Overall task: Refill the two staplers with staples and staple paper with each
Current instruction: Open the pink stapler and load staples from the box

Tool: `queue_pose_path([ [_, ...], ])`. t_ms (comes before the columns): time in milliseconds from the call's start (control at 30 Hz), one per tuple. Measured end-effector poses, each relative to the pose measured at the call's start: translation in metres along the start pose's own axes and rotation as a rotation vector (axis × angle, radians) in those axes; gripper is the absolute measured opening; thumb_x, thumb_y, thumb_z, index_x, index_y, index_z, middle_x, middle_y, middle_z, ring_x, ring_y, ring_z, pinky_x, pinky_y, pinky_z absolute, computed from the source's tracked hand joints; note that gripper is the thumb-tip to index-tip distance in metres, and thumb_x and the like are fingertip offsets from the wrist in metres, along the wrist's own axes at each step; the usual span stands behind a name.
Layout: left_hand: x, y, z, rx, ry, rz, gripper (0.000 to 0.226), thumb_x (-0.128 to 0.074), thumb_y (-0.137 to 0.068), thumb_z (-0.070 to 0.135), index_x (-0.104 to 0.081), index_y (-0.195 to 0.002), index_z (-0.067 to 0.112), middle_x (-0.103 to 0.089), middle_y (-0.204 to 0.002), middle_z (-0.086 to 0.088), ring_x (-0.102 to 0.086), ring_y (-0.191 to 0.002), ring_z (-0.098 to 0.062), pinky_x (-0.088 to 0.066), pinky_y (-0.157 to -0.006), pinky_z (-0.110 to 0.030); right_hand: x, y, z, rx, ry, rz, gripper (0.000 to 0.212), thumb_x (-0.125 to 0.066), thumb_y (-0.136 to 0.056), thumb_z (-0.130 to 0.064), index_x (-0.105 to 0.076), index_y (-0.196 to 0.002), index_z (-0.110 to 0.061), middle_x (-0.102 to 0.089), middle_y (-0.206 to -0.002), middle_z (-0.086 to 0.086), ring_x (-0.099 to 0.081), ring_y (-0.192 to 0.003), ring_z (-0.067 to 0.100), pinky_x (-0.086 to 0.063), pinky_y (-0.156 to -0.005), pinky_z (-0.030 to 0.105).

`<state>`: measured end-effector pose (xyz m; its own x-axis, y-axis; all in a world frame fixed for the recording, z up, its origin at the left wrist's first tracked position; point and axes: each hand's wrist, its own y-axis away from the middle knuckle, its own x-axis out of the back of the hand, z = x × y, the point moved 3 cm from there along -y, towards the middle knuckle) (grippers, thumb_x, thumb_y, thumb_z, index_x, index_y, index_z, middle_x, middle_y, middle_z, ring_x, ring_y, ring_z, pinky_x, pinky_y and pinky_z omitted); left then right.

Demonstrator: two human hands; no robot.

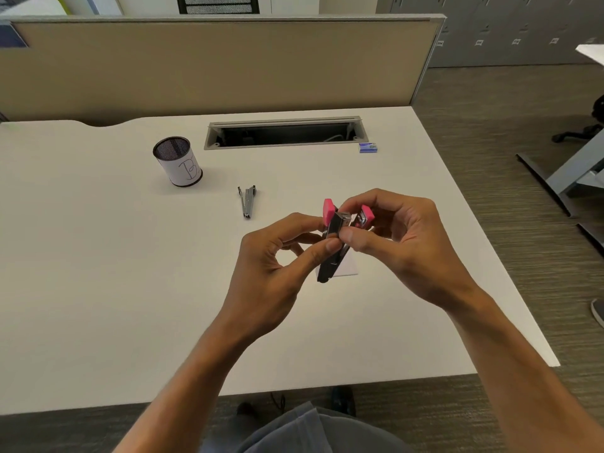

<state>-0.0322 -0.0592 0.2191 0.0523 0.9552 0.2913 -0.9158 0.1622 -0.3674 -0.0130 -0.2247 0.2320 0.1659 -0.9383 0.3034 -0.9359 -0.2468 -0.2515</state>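
The person holds the pink stapler (336, 237) in the air just above the slip of paper (346, 268), which lies on the white desk (98, 289) and serves here as the mark for everything else. The left hand (277, 276) pinches the stapler's dark body between thumb and curled fingers; the right hand (402, 243) has its fingers curled about the front end, its thumb pressing at the open metal channel, though whether a strip of staples lies under that thumb I cannot tell. The stapler's pink top is swung open, so this looks like the loading step for this one. Beyond the paper and to the left lies the second stapler (247, 201), a bare metal one, also hinged open and untouched. Far beyond the paper, to the right, sits the small blue staple box (368, 147); further left stands a mesh pen cup (178, 161). Next, I judge, the strip must seat flat in the channel, then the top be closed carefully until it clicks.
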Motion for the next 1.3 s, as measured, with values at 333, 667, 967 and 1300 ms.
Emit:
queue_pose_path([
  [333, 0.003, -0.005, 0.001, -0.012, -0.020, -0.041, 0.020, -0.066, -0.088, 0.027, -0.068, -0.107, 0.034, -0.072, -0.100, 0.018, -0.068, -0.096, -0.007, -0.052, -0.082, -0.015, -0.001, -0.005, -0.007, 0.059, 0.024, 0.069, 0.009, -0.070, -0.078, -0.022, -0.068, -0.085, -0.025, -0.068, -0.081, -0.012, -0.065, -0.074, 0.007, -0.052, -0.064, 0.013],
  [667, 0.005, -0.008, 0.006, -0.157, -0.181, -0.046, 0.027, -0.067, -0.088, 0.014, -0.068, -0.115, 0.015, -0.074, -0.097, 0.001, -0.069, -0.089, -0.009, -0.056, -0.078, -0.017, -0.005, -0.008, -0.004, 0.100, 0.097, 0.141, 0.014, -0.074, -0.073, -0.024, -0.067, -0.083, -0.016, -0.068, -0.076, -0.004, -0.065, -0.072, 0.020, -0.058, -0.062, 0.022],
  [967, 0.001, -0.007, 0.008, -0.161, -0.178, -0.041, 0.028, -0.067, -0.088, 0.013, -0.069, -0.116, 0.010, -0.073, -0.094, -0.002, -0.070, -0.086, -0.011, -0.057, -0.079, -0.018, -0.008, -0.009, -0.008, 0.162, 0.122, 0.183, 0.021, -0.064, -0.069, -0.033, -0.063, -0.078, -0.014, -0.062, -0.072, -0.006, -0.059, -0.070, 0.017, -0.057, -0.057, 0.020],
  [1300, 0.010, -0.007, 0.009, -0.134, -0.143, 0.026, 0.025, -0.070, -0.087, 0.013, -0.068, -0.112, 0.017, -0.073, -0.094, 0.002, -0.070, -0.089, -0.008, -0.056, -0.078, -0.017, -0.005, -0.007, 0.000, 0.154, 0.077, 0.209, 0.015, -0.060, -0.071, -0.026, -0.060, -0.074, -0.011, -0.061, -0.070, 0.001, -0.055, -0.063, 0.018, -0.047, -0.054, 0.017],
])
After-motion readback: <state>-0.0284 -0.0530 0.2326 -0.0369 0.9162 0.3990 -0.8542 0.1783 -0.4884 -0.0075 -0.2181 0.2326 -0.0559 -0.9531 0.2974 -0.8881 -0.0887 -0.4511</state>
